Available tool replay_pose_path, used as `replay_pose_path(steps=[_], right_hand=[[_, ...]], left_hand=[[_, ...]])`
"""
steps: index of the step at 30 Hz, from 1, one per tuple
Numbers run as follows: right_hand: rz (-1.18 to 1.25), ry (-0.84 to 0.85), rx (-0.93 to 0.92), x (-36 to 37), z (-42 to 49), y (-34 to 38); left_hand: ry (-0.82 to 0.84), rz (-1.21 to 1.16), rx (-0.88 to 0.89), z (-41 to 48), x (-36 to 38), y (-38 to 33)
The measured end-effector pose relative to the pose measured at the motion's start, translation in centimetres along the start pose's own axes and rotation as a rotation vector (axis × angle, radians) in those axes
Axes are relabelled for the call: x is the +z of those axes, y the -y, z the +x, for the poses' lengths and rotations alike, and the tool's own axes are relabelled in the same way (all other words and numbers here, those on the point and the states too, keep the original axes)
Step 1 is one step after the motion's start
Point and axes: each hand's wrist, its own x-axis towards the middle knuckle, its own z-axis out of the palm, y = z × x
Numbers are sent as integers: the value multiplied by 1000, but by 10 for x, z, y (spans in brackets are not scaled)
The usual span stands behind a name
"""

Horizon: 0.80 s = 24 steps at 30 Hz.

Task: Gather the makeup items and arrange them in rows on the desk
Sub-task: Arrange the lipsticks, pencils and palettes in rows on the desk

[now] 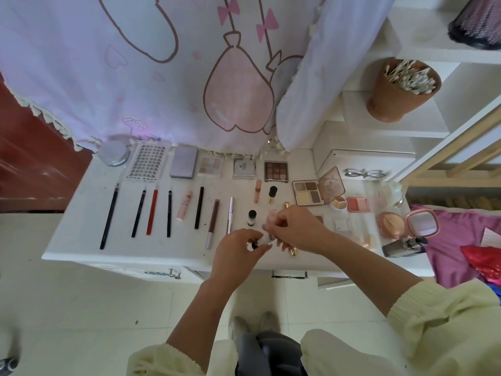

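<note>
A person in pale yellow sleeves stands at a white worktop (pixel 81 213) where makeup lies partly sorted into rows. The landmark is a small black-capped bottle (pixel 252 217) standing near the front middle. Just in front of it and slightly to its right, both hands hold one small white tube (pixel 267 238) with dark lettering; whether it touches the surface cannot be told. The left hand (pixel 238 249) pinches the tube's black-capped end between thumb and fingertips. The right hand (pixel 296 230), fingers curled, grips the other end. The tube's long axis runs side to side, sloping a little down toward the left hand. That is crosswise to the pencils and the silver pen (pixel 231 214) left of the bottle, which all point front to back. The tube probably needs a quarter turn to match them. The left hand is nearer the bottle and the bare spot in front of it. Unsorted compacts (pixel 406 223) wait well to the bottle's right.
</note>
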Motion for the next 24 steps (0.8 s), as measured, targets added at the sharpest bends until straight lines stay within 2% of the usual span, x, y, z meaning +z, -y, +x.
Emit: replay_pose_path(steps=[5,10,15,20,24], right_hand=[[5,44,-66,-1,0,-1],[-38,54,28,3,-4,3],[-25,57,-49,-3,-3,5],[-46,82,37,-2,-2,5],[-78,84,-37,-7,-2,7]], left_hand=[[17,9,8,-2,-1,5],[23,36,12,-3,-1,5],[8,25,2,-3,-4,6],[-5,33,3,-4,-3,3],[-23,37,-1,-7,-4,0]])
